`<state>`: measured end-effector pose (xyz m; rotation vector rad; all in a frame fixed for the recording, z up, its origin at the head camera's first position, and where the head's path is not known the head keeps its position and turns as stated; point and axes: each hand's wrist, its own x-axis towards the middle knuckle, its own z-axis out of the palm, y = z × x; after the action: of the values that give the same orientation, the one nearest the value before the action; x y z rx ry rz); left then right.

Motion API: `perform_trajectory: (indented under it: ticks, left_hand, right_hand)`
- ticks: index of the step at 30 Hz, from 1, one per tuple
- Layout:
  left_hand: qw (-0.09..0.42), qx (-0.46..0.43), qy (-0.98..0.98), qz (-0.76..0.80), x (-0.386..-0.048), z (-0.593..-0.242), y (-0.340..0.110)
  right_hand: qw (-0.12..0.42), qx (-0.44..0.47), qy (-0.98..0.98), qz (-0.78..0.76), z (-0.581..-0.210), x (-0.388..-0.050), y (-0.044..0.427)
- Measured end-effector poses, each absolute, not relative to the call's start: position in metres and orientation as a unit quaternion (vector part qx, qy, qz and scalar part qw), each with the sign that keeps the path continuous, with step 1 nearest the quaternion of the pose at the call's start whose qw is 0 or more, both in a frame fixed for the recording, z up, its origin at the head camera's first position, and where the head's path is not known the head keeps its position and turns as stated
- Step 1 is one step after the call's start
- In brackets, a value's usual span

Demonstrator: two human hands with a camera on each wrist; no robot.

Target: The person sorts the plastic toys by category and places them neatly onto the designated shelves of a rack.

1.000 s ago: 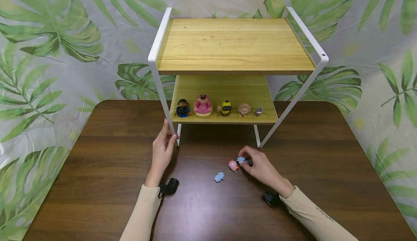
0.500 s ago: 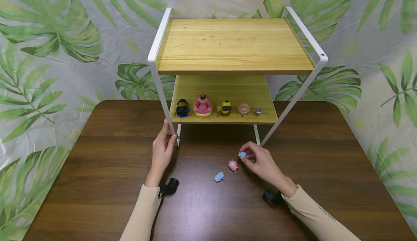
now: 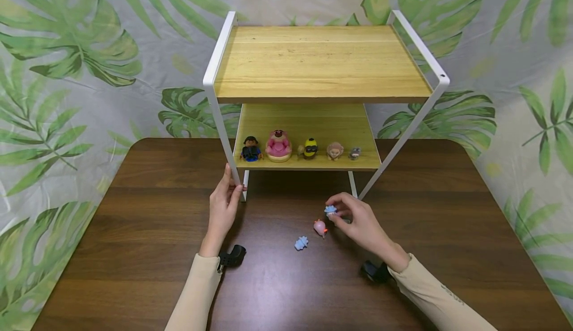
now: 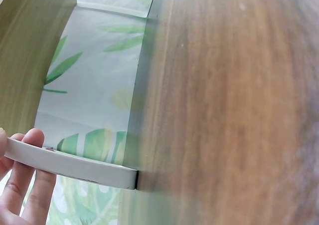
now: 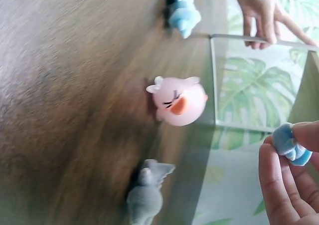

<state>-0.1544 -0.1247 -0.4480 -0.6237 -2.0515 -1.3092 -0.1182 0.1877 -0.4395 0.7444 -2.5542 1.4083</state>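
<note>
My left hand (image 3: 222,206) grips the white front leg (image 3: 222,134) of the shelf at its lower left; in the left wrist view the fingers (image 4: 37,197) wrap round the white bar (image 4: 79,167). My right hand (image 3: 364,226) pinches a small blue figure (image 3: 331,210) between thumb and fingertips, above the table; the right wrist view shows this blue figure (image 5: 288,142) too. Beside that hand a pink round toy (image 3: 320,227) with orange parts lies on the table, and left of it a second blue figure (image 3: 301,243). A grey figure (image 5: 145,200) lies near the pink toy (image 5: 180,101).
On the lower shelf (image 3: 304,115) several toys stand in a row: a dark-capped figure (image 3: 251,149), a pink bear (image 3: 278,147), a yellow one (image 3: 311,148), a lion-like one (image 3: 334,150) and a small grey one (image 3: 355,153). The upper board (image 3: 322,62) overhangs them.
My right hand has lifted the blue figure and moved slightly away from me, toward the shelf. It has also turned the figure a little. My left hand has stayed on the leg.
</note>
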Motion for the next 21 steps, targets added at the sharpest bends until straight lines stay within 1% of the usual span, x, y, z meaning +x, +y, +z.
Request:
perform_trajectory:
  ticks: [7,15,21]
  left_hand:
    - [0.309,-0.237,-0.778,-0.494,-0.155,-0.448,-0.125]
    - [0.314,-0.233,-0.78,-0.489,-0.155,-0.449,-0.125]
    - [0.316,-0.235,-0.777,-0.491,-0.156,-0.449,-0.125]
  right_hand:
    - [0.079,0.257,-0.839,0.473,-0.429,-0.116,0.182]
    - [0.083,0.276,-0.829,0.479,-0.389,-0.103,0.169]
    - [0.09,0.28,-0.82,0.492,-0.382,-0.104,0.166]
